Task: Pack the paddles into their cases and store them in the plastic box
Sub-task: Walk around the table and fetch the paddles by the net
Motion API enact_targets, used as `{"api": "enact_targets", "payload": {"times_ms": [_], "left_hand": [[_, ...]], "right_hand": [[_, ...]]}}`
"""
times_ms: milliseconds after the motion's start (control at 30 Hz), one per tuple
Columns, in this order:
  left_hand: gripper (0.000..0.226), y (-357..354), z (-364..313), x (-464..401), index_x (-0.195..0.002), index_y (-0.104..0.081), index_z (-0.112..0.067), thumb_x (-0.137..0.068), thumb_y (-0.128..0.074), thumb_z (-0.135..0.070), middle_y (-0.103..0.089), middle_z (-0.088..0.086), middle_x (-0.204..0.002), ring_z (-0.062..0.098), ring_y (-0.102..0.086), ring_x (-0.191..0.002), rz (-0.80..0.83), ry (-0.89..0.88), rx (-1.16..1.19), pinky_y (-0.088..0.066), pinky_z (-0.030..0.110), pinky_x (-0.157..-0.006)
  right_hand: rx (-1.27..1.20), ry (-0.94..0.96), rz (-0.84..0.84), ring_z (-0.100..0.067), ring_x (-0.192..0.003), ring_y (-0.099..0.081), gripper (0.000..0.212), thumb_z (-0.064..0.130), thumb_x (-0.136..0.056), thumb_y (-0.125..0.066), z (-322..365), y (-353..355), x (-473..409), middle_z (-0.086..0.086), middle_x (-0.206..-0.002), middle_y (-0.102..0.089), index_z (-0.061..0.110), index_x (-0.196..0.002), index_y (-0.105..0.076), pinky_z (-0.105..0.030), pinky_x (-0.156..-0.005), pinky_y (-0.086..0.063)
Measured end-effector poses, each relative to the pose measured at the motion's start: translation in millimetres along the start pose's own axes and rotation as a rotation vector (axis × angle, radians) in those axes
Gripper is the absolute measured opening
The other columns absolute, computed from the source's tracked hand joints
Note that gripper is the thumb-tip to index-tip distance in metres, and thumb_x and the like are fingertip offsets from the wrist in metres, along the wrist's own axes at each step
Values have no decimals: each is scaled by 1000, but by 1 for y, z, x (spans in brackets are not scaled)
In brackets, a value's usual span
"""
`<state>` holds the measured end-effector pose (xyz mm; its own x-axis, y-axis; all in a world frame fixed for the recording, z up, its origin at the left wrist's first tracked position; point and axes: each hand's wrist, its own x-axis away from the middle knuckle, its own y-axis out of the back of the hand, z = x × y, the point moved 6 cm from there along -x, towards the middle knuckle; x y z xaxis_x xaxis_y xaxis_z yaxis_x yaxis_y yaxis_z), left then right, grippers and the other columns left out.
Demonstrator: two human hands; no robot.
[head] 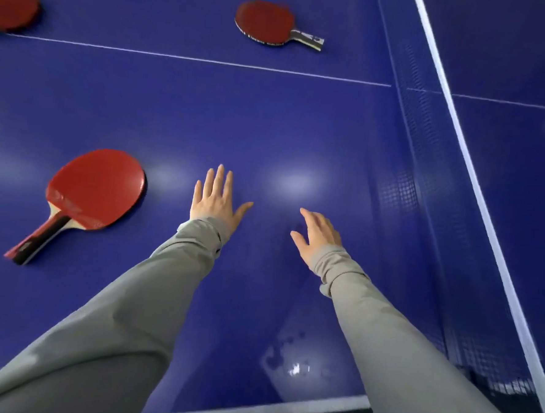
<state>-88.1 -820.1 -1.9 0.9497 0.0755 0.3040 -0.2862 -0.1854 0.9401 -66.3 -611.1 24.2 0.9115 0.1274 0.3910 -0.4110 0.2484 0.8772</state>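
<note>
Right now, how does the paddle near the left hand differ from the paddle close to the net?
The near paddle points its handle toward the person; the far paddle points its handle toward the net. The near paddle lies beside the left hand; the far paddle lies beyond the white line. Both lie flat, red face up, uncased.

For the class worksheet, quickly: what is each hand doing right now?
Left hand: open, fingers straight, holding nothing.
Right hand: open, fingers relaxed, holding nothing.
</note>
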Motion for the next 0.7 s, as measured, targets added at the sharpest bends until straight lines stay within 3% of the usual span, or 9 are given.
{"api": "enact_targets", "payload": {"times_ms": [267,400,500,700], "left_hand": [[82,-3,-19,-116,-149,8,-16,-88,-12,-67,12,-2,-159,18,13,-146,-85,83,29,2,44,-119],[84,-10,-17,-137,-151,0,-16,-86,-9,-68,8,-2,-159,18,9,-146,-162,127,17,1,46,-118],[86,-13,-16,-138,-150,-13,-14,-84,-6,-69,-5,-1,-159,18,-2,-147,-214,138,10,-2,45,-118],[84,-10,-17,-141,-148,-20,-13,-86,-2,-67,-16,0,-157,18,-12,-145,-198,142,1,-9,46,-116]], "right_hand": [[-23,140,-148,-25,-132,-35,55,31,-94,-48,-2,42,-119,-7,-143,-41,12,-142,-31,-35,-106,-29],[-81,172,-239,-26,-129,-39,52,27,-92,-52,-2,69,-187,-7,-137,-47,9,-138,-37,-39,-104,-33],[-86,194,-288,-25,-131,-35,53,28,-93,-51,1,89,-242,-6,-141,-42,10,-140,-35,-38,-105,-29],[-81,208,-397,-23,-140,-24,57,29,-94,-48,16,134,-347,-9,-150,-30,9,-143,-28,-36,-111,-23]]}}
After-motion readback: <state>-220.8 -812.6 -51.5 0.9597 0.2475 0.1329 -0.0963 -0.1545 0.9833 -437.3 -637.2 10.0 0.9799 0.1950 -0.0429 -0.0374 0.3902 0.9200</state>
